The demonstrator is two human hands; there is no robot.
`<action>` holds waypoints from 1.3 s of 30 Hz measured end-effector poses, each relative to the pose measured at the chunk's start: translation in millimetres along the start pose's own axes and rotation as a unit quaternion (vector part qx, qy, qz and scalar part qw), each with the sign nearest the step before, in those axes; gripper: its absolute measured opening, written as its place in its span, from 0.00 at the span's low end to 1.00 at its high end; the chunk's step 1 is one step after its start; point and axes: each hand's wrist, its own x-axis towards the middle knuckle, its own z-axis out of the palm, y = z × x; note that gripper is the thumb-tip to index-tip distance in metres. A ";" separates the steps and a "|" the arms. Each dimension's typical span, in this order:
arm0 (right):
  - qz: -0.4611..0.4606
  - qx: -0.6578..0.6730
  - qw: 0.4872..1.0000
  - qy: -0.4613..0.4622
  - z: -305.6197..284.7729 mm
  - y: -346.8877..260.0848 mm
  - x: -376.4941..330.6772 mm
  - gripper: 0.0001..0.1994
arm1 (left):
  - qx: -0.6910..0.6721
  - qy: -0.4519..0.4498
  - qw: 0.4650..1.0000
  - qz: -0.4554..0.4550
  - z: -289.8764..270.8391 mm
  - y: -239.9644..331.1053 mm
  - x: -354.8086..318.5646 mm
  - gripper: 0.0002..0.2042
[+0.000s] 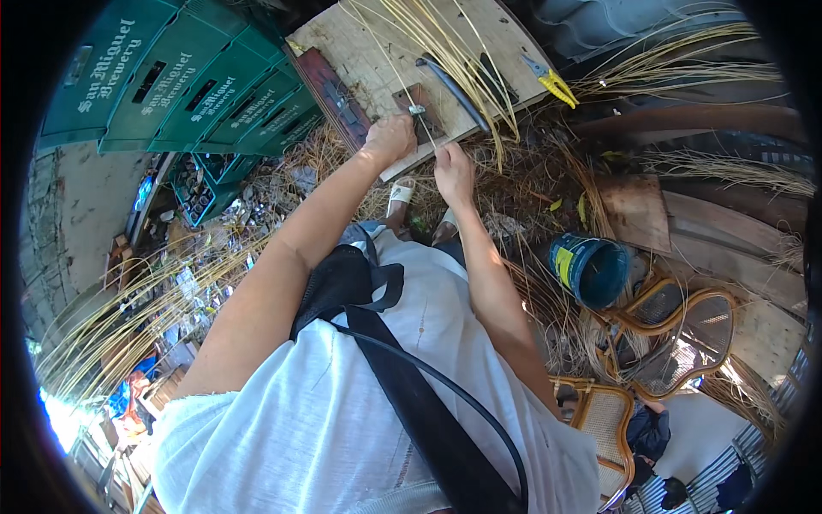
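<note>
A long thin cane strand [396, 70] runs across the wooden workbench [330, 38] and over a small metal fitting [417, 110] on a brown plate [425, 128]. My right hand [455, 174] is closed on the near end of this strand, just off the bench edge. Beside the fitting, my left hand [391, 137] is closed, its fingers bent at the metal. What it grips, if anything, is hidden. A dark curved tool handle [456, 92] and several loose cane strands [445, 43] lie to the right. Yellow-handled pliers [552, 81] rest at the bench's right edge.
Green bottle crates [188, 86] are stacked at the left. Loose cane bundles [685, 64] stick out at the right, and more [111, 317] at the left. A dark bucket [591, 270] stands right of my legs, near rattan-framed chairs [685, 343]. Scraps cover the ground.
</note>
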 end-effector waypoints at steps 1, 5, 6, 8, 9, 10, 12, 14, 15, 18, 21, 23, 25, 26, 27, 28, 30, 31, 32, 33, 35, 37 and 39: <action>0.019 0.000 1.000 -0.006 -13.3 5.5 -25.9 0.10 | -0.004 -0.002 1.000 -0.008 -3.8 2.0 -1.6 0.17; 0.090 -0.165 0.982 -0.034 -138.6 144.8 -278.0 0.12 | -0.022 0.004 1.000 -0.016 7.1 -5.3 3.8 0.17; 0.317 -0.161 0.932 -0.066 -191.8 97.4 -311.4 0.10 | -0.024 0.001 1.000 -0.019 8.9 -6.1 5.8 0.17; 0.328 -0.219 0.913 -0.108 -265.3 169.9 -444.5 0.11 | -0.027 -0.009 0.999 -0.020 5.7 -4.2 1.8 0.17; 0.326 -0.265 0.891 -0.170 -262.1 166.5 -437.1 0.11 | -0.026 0.002 1.000 -0.015 5.4 -1.6 3.3 0.17; 0.320 -0.308 0.865 -0.231 -257.7 164.9 -417.8 0.11 | -0.023 0.014 1.000 -0.011 4.1 -1.4 5.6 0.17; 0.255 -0.368 0.832 -0.329 -233.0 142.7 -344.2 0.15 | -0.018 0.028 0.999 -0.009 10.0 -2.8 2.9 0.17; 0.053 -0.282 0.946 -0.152 -169.4 125.8 -229.9 0.22 | -0.005 0.045 0.999 -0.015 10.5 -5.0 2.5 0.17; -0.143 -0.372 0.892 -0.213 -132.5 142.0 -179.8 0.23 | -0.012 0.031 0.999 -0.016 5.9 -3.9 2.2 0.17; 0.061 0.035 0.989 -0.126 -40.2 13.7 -22.9 0.24 | -0.020 0.005 1.000 -0.017 -5.1 -0.8 7.9 0.17; 0.135 -0.018 0.980 -0.143 -10.6 -11.1 21.7 0.19 | -0.009 0.005 1.000 -0.019 -5.5 -1.9 10.7 0.17; 0.089 0.009 0.993 -0.077 -12.6 0.7 6.9 0.18 | -0.013 0.007 1.000 -0.022 -3.5 -0.1 4.7 0.17; 0.086 0.053 0.992 -0.080 -50.0 2.9 -39.9 0.17 | -0.007 0.008 1.000 -0.024 -3.5 0.5 -0.7 0.17; -0.033 -0.003 0.996 -0.081 -70.7 22.7 -82.1 0.15 | -0.005 0.009 1.000 -0.024 -6.0 2.9 -2.0 0.17; 0.129 -0.134 0.955 -0.230 -106.8 29.6 -131.0 0.12 | -0.013 -0.024 0.999 -0.033 -6.9 2.1 0.8 0.18; -0.114 -0.218 0.965 -0.094 -118.2 124.6 -225.1 0.12 | -0.016 -0.024 0.999 -0.033 -4.8 2.1 0.4 0.19; 0.198 -0.309 0.884 -0.290 -217.9 143.0 -357.8 0.14 | -0.020 -0.017 0.999 -0.037 5.1 -1.1 4.4 0.19; 0.227 -0.320 0.885 -0.249 -264.2 185.2 -441.6 0.17 | -0.026 -0.020 0.999 -0.042 7.1 -3.8 4.0 0.19; 0.266 -0.369 0.849 -0.269 -261.2 175.1 -437.6 0.17 | -0.021 -0.022 0.999 -0.039 8.6 -2.4 6.5 0.20; 0.304 -0.419 0.804 -0.292 -262.5 156.5 -427.5 0.18 | -0.020 -0.027 0.999 -0.039 11.3 -3.4 6.2 0.20; 0.248 -0.419 0.758 -0.433 -229.8 135.7 -347.1 0.16 | -0.021 -0.022 0.999 -0.032 13.5 -0.7 3.8 0.20; 0.056 -0.373 0.898 -0.229 -161.5 134.1 -249.5 0.15 | -0.028 -0.041 0.998 -0.036 -5.0 3.2 2.6 0.19; 0.111 -0.060 0.984 -0.128 -88.9 59.4 -111.7 0.20 | -0.031 -0.059 0.997 -0.037 -9.6 0.4 5.9 0.18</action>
